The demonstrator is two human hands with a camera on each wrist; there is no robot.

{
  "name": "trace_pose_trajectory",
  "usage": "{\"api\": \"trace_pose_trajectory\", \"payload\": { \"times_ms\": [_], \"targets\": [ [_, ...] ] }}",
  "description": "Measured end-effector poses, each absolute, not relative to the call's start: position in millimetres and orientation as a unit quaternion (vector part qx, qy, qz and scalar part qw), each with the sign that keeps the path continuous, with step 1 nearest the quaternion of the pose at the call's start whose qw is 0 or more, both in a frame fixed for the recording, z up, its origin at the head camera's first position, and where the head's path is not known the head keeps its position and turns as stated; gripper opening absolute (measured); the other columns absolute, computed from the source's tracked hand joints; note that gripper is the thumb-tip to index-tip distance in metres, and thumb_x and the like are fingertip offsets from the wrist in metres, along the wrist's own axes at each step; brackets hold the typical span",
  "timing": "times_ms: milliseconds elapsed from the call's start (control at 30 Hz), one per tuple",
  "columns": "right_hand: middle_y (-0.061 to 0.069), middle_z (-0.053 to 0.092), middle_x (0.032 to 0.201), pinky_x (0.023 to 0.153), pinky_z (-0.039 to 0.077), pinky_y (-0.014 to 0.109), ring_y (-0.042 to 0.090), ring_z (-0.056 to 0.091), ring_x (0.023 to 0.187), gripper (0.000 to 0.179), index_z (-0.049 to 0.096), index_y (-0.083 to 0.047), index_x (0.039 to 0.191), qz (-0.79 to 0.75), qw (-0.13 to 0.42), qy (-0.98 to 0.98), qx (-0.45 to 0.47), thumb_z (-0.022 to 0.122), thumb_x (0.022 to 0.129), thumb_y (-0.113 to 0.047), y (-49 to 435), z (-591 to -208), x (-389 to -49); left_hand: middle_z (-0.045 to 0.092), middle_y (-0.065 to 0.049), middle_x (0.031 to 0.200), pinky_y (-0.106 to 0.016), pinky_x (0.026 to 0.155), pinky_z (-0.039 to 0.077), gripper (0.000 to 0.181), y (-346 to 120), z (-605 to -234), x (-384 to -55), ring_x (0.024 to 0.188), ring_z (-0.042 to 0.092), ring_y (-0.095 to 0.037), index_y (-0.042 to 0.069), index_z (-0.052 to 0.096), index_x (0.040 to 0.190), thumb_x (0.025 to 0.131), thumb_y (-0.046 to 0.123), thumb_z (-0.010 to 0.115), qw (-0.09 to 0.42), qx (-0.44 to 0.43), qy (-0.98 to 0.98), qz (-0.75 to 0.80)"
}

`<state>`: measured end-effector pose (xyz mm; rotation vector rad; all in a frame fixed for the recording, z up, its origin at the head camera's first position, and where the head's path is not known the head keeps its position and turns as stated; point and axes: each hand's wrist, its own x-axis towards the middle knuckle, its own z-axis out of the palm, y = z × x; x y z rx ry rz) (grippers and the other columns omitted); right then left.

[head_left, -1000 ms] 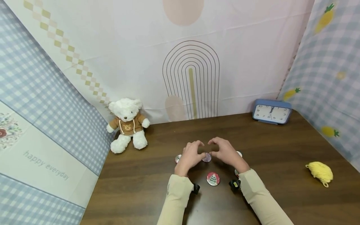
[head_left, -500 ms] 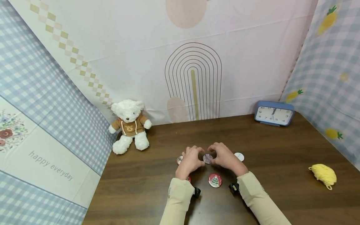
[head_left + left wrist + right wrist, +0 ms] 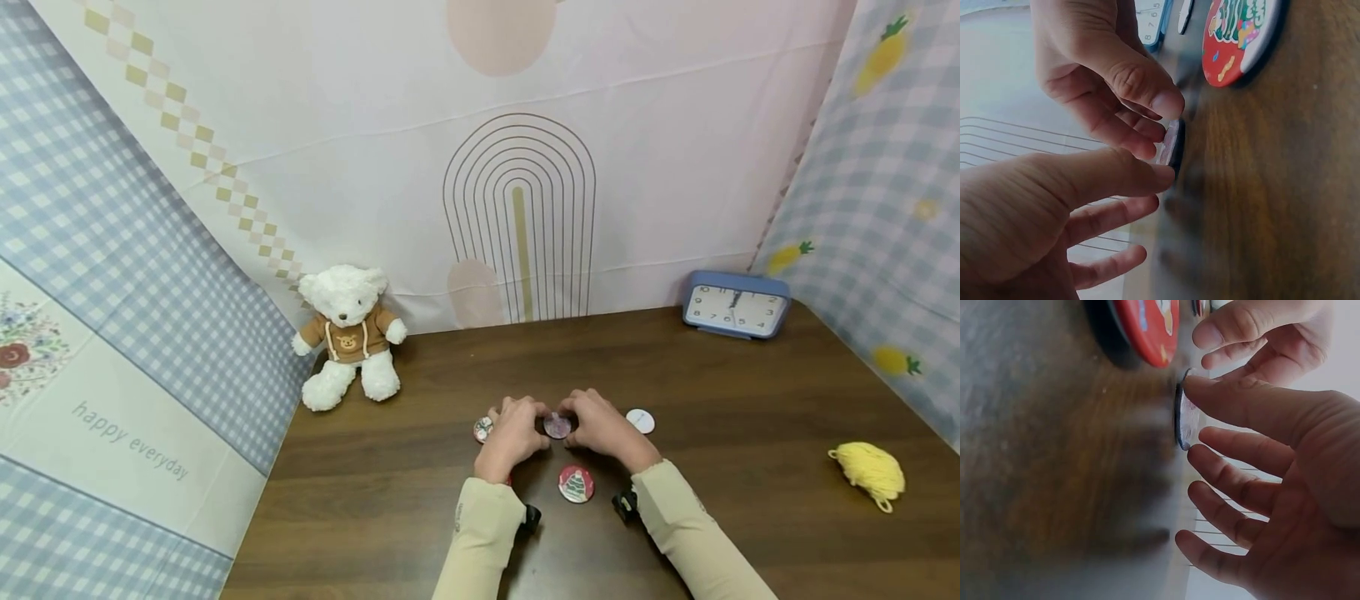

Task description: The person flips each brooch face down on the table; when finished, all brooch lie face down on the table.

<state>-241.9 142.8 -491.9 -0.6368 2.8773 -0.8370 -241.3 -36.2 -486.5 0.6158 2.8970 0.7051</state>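
Observation:
A small round purple badge (image 3: 557, 426) lies on the table between the two hands. My left hand (image 3: 513, 435) is at its left side, with the thumb and index finger curved towards its edge. From the other side my right hand (image 3: 600, 427) reaches in, its fingers spread and relaxed. In the right wrist view the right thumb overlaps the rim of the purple badge (image 3: 1188, 412); whether it touches is unclear. The left thumb tip is close to the rim of the purple badge (image 3: 1172, 142) in the left wrist view. A red badge with a Christmas tree (image 3: 576, 483) lies nearer the person.
A white disc (image 3: 641, 421) lies right of the right hand, and a patterned badge (image 3: 483, 429) left of the left one. Another red edge is mostly hidden under the left wrist. Farther off are a teddy bear (image 3: 349, 333), a blue clock (image 3: 737, 305) and yellow yarn (image 3: 870, 473).
Both hands have come down and closer around the purple badge, their fingertips nearer its edge. The head view has shifted slightly. The badge shows no clear movement on the table.

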Motion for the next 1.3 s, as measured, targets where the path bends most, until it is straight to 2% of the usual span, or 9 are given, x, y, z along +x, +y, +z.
{"api": "trace_pose_trajectory", "payload": {
  "times_ms": [200, 400, 500, 633, 800, 1033, 1133, 1300],
  "targets": [
    [0.008, 0.062, 0.098, 0.085, 0.046, 0.049, 0.029, 0.054, 0.094, 0.034, 0.073, 0.0, 0.106, -0.267, 0.049, 0.939, -0.212, 0.086, 0.075, -0.003, 142, -494, -244, 0.071, -0.004, 0.108, -0.078, 0.103, 0.018, 0.029, -35, -486, -241, 0.11, 0.055, -0.039, 0.015, 0.078, 0.105, 0.078, 0.008, 0.084, 0.044, 0.186, 0.953, 0.234],
    [0.006, 0.064, 0.093, 0.082, 0.048, 0.047, 0.026, 0.057, 0.089, 0.016, 0.074, -0.003, 0.097, -0.268, 0.048, 0.935, -0.227, 0.079, 0.082, -0.002, 143, -495, -250, 0.074, -0.002, 0.103, -0.079, 0.101, 0.018, 0.021, -32, -488, -244, 0.107, 0.057, -0.039, 0.016, 0.079, 0.098, 0.08, 0.005, 0.08, 0.031, 0.182, 0.954, 0.238],
    [0.004, 0.066, 0.092, 0.081, 0.05, 0.046, 0.023, 0.06, 0.088, 0.009, 0.074, -0.005, 0.095, -0.274, 0.046, 0.931, -0.236, 0.075, 0.087, -0.003, 144, -496, -252, 0.074, -0.001, 0.1, -0.079, 0.101, 0.019, 0.015, -33, -489, -245, 0.107, 0.057, -0.039, 0.017, 0.079, 0.096, 0.084, 0.007, 0.078, 0.026, 0.181, 0.953, 0.241],
    [0.003, 0.067, 0.091, 0.079, 0.051, 0.043, 0.02, 0.062, 0.086, 0.004, 0.073, -0.005, 0.095, -0.292, 0.051, 0.925, -0.239, 0.072, 0.091, -0.005, 147, -497, -251, 0.074, 0.0, 0.096, -0.078, 0.101, 0.019, 0.009, -34, -489, -246, 0.105, 0.057, -0.038, 0.018, 0.079, 0.093, 0.089, 0.011, 0.077, 0.019, 0.18, 0.951, 0.249],
    [0.0, 0.064, 0.085, 0.071, 0.047, 0.039, 0.015, 0.055, 0.076, 0.006, 0.072, -0.007, 0.09, -0.306, 0.056, 0.919, -0.241, 0.068, 0.094, -0.006, 148, -498, -250, 0.071, 0.002, 0.09, -0.077, 0.101, 0.019, 0.005, -36, -488, -246, 0.102, 0.055, -0.036, 0.019, 0.078, 0.087, 0.09, 0.015, 0.077, 0.016, 0.171, 0.951, 0.255],
    [0.0, 0.062, 0.081, 0.07, 0.046, 0.038, 0.015, 0.052, 0.072, 0.008, 0.069, -0.007, 0.086, -0.31, 0.053, 0.921, -0.232, 0.068, 0.093, -0.003, 147, -499, -251, 0.068, 0.001, 0.088, -0.076, 0.102, 0.019, 0.007, -35, -490, -246, 0.099, 0.052, -0.033, 0.017, 0.076, 0.083, 0.09, 0.018, 0.078, 0.019, 0.164, 0.952, 0.259],
    [-0.001, 0.061, 0.08, 0.069, 0.047, 0.037, 0.014, 0.053, 0.072, 0.005, 0.069, -0.005, 0.089, -0.312, 0.039, 0.922, -0.227, 0.07, 0.089, -0.001, 146, -500, -252, 0.064, 0.001, 0.086, -0.076, 0.101, 0.02, 0.009, -35, -490, -245, 0.099, 0.051, -0.033, 0.017, 0.074, 0.081, 0.089, 0.018, 0.079, 0.021, 0.162, 0.953, 0.254],
    [-0.002, 0.058, 0.076, 0.067, 0.046, 0.034, 0.013, 0.052, 0.07, 0.013, 0.067, -0.006, 0.09, -0.326, 0.004, 0.921, -0.214, 0.071, 0.083, 0.004, 144, -503, -252, 0.059, -0.001, 0.085, -0.077, 0.099, 0.022, 0.01, -33, -489, -242, 0.101, 0.05, -0.035, 0.016, 0.072, 0.081, 0.087, 0.018, 0.08, 0.014, 0.16, 0.958, 0.239]
  ]
}}
